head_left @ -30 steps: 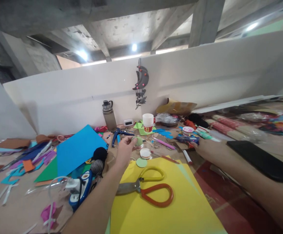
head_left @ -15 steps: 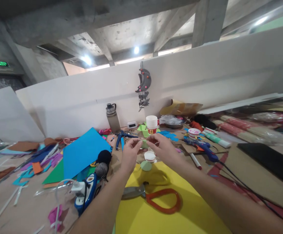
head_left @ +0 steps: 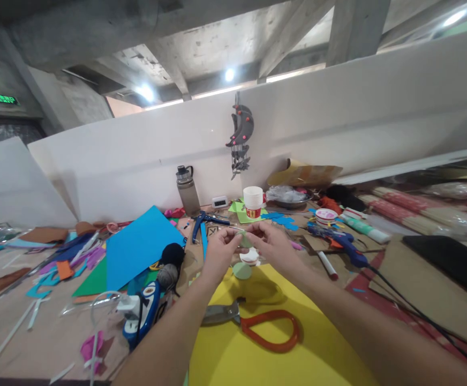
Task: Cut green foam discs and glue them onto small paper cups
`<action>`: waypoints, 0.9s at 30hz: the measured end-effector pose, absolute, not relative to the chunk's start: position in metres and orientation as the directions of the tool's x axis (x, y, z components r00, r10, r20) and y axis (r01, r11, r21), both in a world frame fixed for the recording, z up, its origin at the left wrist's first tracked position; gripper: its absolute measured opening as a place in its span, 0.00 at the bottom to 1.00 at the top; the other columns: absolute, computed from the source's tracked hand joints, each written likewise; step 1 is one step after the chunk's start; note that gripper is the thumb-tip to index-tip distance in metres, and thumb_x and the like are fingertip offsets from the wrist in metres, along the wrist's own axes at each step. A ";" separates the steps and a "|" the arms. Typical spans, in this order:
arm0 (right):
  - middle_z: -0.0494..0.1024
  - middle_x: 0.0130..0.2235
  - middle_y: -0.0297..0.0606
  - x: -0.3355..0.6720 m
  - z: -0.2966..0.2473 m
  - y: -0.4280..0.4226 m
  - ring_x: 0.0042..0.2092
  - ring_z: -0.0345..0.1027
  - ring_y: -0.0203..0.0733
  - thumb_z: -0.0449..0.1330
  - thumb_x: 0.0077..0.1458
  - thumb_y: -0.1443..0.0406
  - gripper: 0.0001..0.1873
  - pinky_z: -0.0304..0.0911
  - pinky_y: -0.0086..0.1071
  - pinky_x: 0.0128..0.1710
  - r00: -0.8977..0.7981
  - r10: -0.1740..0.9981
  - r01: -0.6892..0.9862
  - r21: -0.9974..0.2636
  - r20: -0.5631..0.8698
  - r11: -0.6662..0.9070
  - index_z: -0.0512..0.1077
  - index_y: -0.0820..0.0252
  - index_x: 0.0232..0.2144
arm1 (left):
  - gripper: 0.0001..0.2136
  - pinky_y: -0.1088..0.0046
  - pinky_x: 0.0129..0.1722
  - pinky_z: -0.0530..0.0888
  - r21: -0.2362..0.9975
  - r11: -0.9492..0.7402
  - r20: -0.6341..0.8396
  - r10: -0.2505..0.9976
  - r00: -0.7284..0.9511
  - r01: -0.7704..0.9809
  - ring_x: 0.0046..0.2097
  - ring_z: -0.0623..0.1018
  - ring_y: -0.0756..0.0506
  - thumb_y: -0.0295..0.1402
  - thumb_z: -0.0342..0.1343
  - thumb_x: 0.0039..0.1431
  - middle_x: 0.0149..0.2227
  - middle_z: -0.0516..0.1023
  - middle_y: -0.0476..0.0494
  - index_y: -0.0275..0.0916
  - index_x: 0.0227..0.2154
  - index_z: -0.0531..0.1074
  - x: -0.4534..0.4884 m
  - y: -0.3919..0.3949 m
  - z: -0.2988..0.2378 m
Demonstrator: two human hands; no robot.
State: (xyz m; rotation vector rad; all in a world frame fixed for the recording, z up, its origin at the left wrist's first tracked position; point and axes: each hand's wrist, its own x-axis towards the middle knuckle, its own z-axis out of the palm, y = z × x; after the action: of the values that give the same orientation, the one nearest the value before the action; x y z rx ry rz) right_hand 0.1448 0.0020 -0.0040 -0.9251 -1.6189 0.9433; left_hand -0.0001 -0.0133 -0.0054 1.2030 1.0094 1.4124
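Observation:
Between my two hands, above the far edge of a yellow sheet (head_left: 281,356), is a small light green paper piece (head_left: 245,239). My left hand (head_left: 222,249) pinches its left side, and my right hand (head_left: 272,245) pinches its right side. Just below them lies a light green paper disc (head_left: 242,271). Behind the disc sits a small white round item (head_left: 249,256), partly covered by my fingers. Nearer to me, scissors (head_left: 253,323) with an orange and a yellow handle rest on the yellow sheet, blades to the left.
Left are a blue sheet (head_left: 143,246), a grey yarn ball (head_left: 167,276) and a blue power strip (head_left: 145,316). A bottle (head_left: 187,190) and stacked paper cups (head_left: 253,201) stand behind. Right are a glue gun (head_left: 352,252), its cord, a marker (head_left: 328,265) and cardboard (head_left: 402,281).
The view has shifted slightly. Both hands still pinch the green paper piece, which now shows more of its face. The scissors and the green disc stay where they were.

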 end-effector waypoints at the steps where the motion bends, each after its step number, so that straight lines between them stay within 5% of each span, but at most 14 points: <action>1: 0.74 0.30 0.36 0.145 -0.005 0.003 0.31 0.64 0.38 0.57 0.51 0.59 0.10 0.60 0.31 0.28 -0.188 0.912 0.119 -0.913 0.365 0.390 0.71 0.60 0.30 | 0.16 0.69 0.32 0.78 0.975 -0.161 0.162 0.987 -0.003 -0.150 0.29 0.77 0.48 0.42 0.66 0.43 0.30 0.78 0.44 0.33 0.29 0.74 0.000 -0.014 -0.005; 9: 0.69 0.25 0.32 0.144 -0.019 0.015 0.24 0.61 0.34 0.63 0.44 0.53 0.17 0.58 0.28 0.23 -0.169 0.974 -0.248 -0.963 0.154 0.109 0.68 0.61 0.27 | 0.19 0.74 0.23 0.74 0.989 -0.068 0.084 0.990 0.117 -0.133 0.25 0.77 0.48 0.44 0.66 0.42 0.27 0.77 0.43 0.33 0.30 0.73 -0.002 -0.014 -0.007; 19: 0.67 0.23 0.30 0.147 -0.023 0.015 0.24 0.61 0.33 0.61 0.47 0.50 0.19 0.59 0.28 0.24 -0.281 0.952 -0.273 -0.961 0.124 0.045 0.66 0.60 0.26 | 0.18 0.78 0.22 0.71 0.971 0.041 -0.019 0.995 0.097 -0.237 0.20 0.72 0.53 0.43 0.67 0.41 0.21 0.74 0.48 0.34 0.25 0.71 -0.005 -0.013 -0.005; 24: 0.73 0.42 0.37 0.152 -0.014 0.009 0.34 0.67 0.36 0.58 0.49 0.60 0.20 0.64 0.30 0.31 -0.299 0.916 -0.083 -0.964 0.267 0.254 0.68 0.53 0.47 | 0.16 0.82 0.18 0.65 0.938 0.106 -0.083 0.993 0.084 -0.329 0.18 0.69 0.55 0.40 0.68 0.41 0.20 0.72 0.50 0.35 0.27 0.70 -0.010 -0.008 -0.009; 27: 0.74 0.42 0.38 0.153 -0.014 0.009 0.39 0.68 0.40 0.58 0.50 0.62 0.14 0.64 0.31 0.34 -0.311 0.871 0.053 -0.908 0.381 0.416 0.73 0.56 0.40 | 0.17 0.82 0.17 0.64 0.943 0.160 -0.120 0.981 0.152 -0.293 0.18 0.69 0.55 0.43 0.66 0.43 0.18 0.71 0.50 0.35 0.28 0.70 -0.011 -0.007 -0.012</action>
State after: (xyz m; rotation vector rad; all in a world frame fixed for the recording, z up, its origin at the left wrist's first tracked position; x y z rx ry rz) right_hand 0.1526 0.0092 -0.0140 -0.8166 -1.6809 1.0337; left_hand -0.0107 -0.0072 -0.0120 0.9411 0.9531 1.1417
